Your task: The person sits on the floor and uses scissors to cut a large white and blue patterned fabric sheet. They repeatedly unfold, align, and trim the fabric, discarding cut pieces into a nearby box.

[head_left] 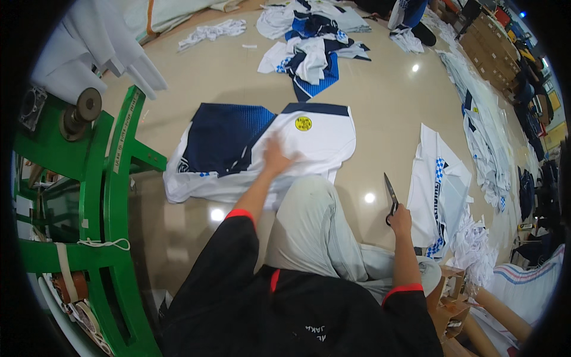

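Observation:
My left hand (275,156), smeared by motion, is over layered fabric panels at the centre: a navy piece with blue gradient (220,137) and a white piece (321,143) with a navy band and round yellow emblem. I cannot tell whether it grips them. My right hand (399,215) holds black scissors (389,190) by the handles, blades pointing up and away. Beside it on the right lies a folded white fabric piece (425,169) with blue checkered trim.
A green metal frame (89,196) stands at left. Fabric heaps (309,59) lie ahead on the tiled floor (166,71), near a partly visible person (410,18). Long fabric stacks (482,149) and cardboard boxes (493,47) line the right; scraps (470,244) and wooden pieces (446,297) lie nearby.

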{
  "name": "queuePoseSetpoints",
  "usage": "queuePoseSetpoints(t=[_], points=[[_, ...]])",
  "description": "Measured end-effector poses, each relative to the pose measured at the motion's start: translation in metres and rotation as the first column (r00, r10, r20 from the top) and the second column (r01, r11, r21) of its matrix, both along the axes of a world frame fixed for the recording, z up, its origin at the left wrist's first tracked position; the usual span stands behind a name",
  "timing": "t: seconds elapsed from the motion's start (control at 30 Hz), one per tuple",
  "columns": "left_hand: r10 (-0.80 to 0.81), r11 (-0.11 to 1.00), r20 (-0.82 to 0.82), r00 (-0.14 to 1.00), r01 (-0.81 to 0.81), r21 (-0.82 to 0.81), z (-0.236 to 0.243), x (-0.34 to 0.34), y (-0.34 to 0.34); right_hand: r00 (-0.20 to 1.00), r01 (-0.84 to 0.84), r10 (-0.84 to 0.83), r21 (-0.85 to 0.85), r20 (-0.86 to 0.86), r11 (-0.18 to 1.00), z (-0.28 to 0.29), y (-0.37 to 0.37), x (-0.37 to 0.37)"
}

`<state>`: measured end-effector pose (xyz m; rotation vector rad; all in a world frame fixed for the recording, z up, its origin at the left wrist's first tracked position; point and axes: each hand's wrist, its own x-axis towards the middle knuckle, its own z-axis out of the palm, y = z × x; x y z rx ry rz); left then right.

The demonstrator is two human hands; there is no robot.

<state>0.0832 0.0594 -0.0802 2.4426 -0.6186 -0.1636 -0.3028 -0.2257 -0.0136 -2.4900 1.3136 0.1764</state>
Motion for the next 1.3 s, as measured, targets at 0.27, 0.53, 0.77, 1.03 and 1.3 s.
queuePoseSetpoints(t=[0.27, 0.53, 0.77, 1.03, 1.3], points=[[-0.688, 0.718, 0.037, 0.725, 0.672, 0.181, 0.030, -0.111, 0.107, 0.998, 0.061, -0.062, -0.022, -0.033, 0.998, 0.003, 0.003, -0.016], [-0.226, 0.471, -0.674, 0.703, 0.685, 0.556, 0.091, -0.089, 0.296, 0.998, 0.005, -0.007, -0.041, -0.061, 0.999, -0.006, -0.004, -0.012], [-0.211, 0.906, 0.109, 0.971, 0.152, 0.395, 0.037, -0.158, 0.220, 0.996, -0.032, 0.035, -0.031, 0.083, 0.999, -0.058, 0.000, -0.026], [0.200, 0.896, -0.153, 0.968, -0.244, -0.372, 0.061, -0.079, 0.110, 0.759, -0.279, 0.189, 0.050, 0.623, 0.959, -0.016, 0.008, 0.058], [-0.575, 0.694, 0.047, 0.817, 0.517, -0.501, 0.352, -0.160, 0.001, 0.262, -0.743, 0.346, -0.040, 0.901, 0.668, 0.185, 0.107, 0.195]])
